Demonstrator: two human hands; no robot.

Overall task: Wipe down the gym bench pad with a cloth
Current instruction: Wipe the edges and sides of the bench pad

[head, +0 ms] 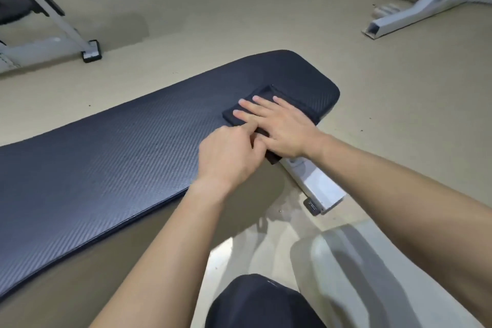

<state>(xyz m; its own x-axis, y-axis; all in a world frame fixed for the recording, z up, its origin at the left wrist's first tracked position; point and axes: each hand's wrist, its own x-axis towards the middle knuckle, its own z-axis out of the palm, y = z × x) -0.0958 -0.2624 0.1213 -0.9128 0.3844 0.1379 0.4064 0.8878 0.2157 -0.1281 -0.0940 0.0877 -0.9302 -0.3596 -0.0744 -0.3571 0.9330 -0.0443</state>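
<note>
The dark cloth (290, 98) is folded and lies on the long dark bench pad (119, 146), near its right end. The right hand (282, 128) lies flat on the cloth, fingers straight and spread apart. The left hand (229, 157) is just beside it, fingers curled, with one finger out at the near edge of the cloth. I cannot tell if it holds the cloth. A white bar (316, 186) sticks out under the pad
</note>
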